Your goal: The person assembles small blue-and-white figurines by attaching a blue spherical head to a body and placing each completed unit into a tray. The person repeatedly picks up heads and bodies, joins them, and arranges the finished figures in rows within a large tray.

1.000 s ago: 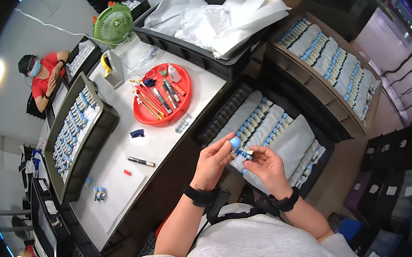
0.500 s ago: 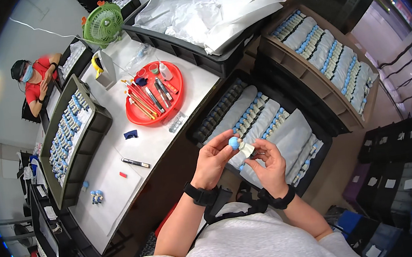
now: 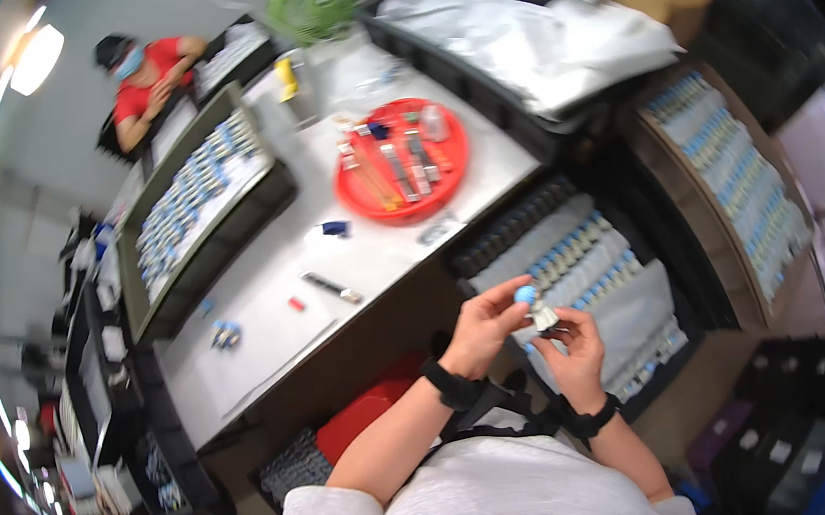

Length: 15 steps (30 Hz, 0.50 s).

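A co-worker in a red shirt and blue face mask [image 3: 148,84] appears at left, past an olive crate [image 3: 234,232] lined with rows of small blue-and-white pieces. On the white worktop [image 3: 278,272], a dark pen-like tool [image 3: 332,287] lies near a round red tray [image 3: 415,214] of brushes. At center, beyond the worktop's edge, the left hand [image 3: 484,333] pinches a small figurine [image 3: 544,317] by its blue head, thumb and fingers drawn together, while the right hand [image 3: 575,353] closes its grip, fingertips on the pale body's lower end. Behind them sits a black crate [image 3: 687,301] of similar pieces; at right, a brown crate [image 3: 687,188] carries further rows, blurred.
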{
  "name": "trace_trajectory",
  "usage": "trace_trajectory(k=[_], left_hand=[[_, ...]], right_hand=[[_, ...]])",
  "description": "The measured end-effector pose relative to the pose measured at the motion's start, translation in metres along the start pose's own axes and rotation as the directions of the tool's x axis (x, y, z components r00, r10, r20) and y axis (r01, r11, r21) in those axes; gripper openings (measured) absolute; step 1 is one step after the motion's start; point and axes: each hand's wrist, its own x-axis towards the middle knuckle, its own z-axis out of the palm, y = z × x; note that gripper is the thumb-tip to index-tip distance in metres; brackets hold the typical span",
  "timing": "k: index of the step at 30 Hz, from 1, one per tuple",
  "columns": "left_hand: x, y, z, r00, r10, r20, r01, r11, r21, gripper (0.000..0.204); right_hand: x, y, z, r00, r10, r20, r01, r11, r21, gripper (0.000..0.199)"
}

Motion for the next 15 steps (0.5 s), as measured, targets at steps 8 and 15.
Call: trace_trajectory(k=[8, 15], left_hand=[[-0.071, 0.053, -0.109, 0.906, 0.126, -0.404, -0.180, 0.979, -0.098, 0.039], [-0.148, 0.065, -0.184, 0.661, 0.225, -0.716, -0.433, 0.893, -0.120, 0.040]], right_hand=[[0.059, 0.007, 0.097, 0.894, 0.053, 0.445, 0.069, 0.965, -0.254, 0.030], [0.093, 0.038, 0.259, 0.548, -0.042, 0.835, 0.435, 0.868, -0.242, 0.022]])
